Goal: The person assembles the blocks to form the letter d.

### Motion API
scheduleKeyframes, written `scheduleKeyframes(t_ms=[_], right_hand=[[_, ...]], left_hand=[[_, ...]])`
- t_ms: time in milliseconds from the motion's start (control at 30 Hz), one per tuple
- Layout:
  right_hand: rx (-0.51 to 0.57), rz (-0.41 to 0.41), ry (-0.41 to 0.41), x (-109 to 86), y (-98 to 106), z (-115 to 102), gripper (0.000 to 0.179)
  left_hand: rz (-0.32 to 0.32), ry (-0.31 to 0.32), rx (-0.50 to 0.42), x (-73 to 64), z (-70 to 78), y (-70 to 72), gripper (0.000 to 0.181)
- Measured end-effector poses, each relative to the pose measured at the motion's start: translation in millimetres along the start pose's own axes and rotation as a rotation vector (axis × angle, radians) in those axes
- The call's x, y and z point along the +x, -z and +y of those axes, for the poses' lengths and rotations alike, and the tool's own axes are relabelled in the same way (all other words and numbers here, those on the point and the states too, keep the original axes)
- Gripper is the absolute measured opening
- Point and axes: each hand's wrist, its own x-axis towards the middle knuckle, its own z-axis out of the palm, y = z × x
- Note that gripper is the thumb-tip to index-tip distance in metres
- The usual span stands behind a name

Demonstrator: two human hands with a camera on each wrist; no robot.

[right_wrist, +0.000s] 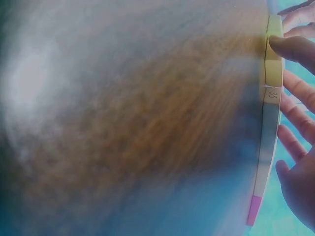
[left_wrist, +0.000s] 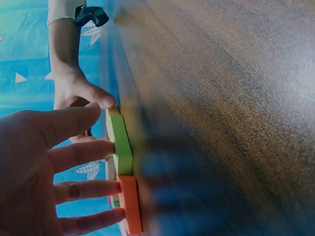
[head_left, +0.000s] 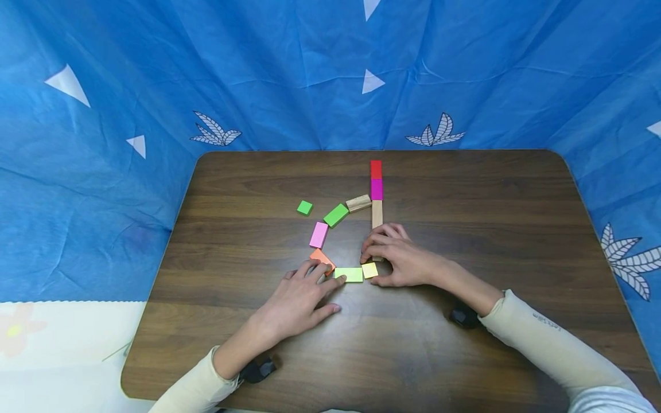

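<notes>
My left hand [head_left: 296, 298] rests its fingertips on the orange block [head_left: 320, 257] and the light green block [head_left: 353, 275], fingers fairly straight and the thumb held apart. In the left wrist view those fingers touch the upper faces of the orange block [left_wrist: 131, 206] and the light green block [left_wrist: 121, 147]. With thumb and forefinger, my right hand [head_left: 405, 261] pinches a small yellow block [head_left: 369, 270] at the right end of the light green one. The other right fingers lie over the lower part of a plain wood column [head_left: 377, 213], partly hiding it.
The blocks form a loop: a pink block [head_left: 318, 235], a green block [head_left: 336, 215] and a wood-grain block [head_left: 358, 203] curve up to the column. Magenta [head_left: 377, 189] and red [head_left: 376, 169] blocks top it. One small green block [head_left: 305, 207] lies apart on the brown table [head_left: 490, 229].
</notes>
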Motion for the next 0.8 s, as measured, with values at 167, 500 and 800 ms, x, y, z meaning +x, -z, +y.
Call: scheduleKeyframes(t_ms=[167, 500, 800], right_hand=[[0.008, 0.004, 0.005, 0.5, 0.9, -0.6, 0.038], [0.023, 0.013, 0.014, 4.6, 2.8, -4.0, 0.040], [0.084, 0.072, 0.010, 18.9, 6.7, -8.1, 0.030]], left_hand=[[0.001, -0.001, -0.006, -0.1, -0.3, 0.1, 0.056], [-0.001, 0.003, -0.013, -0.3, 0.0, 0.1, 0.057], [0.002, 0.005, -0.013, -0.9, -0.6, -0.8, 0.058]])
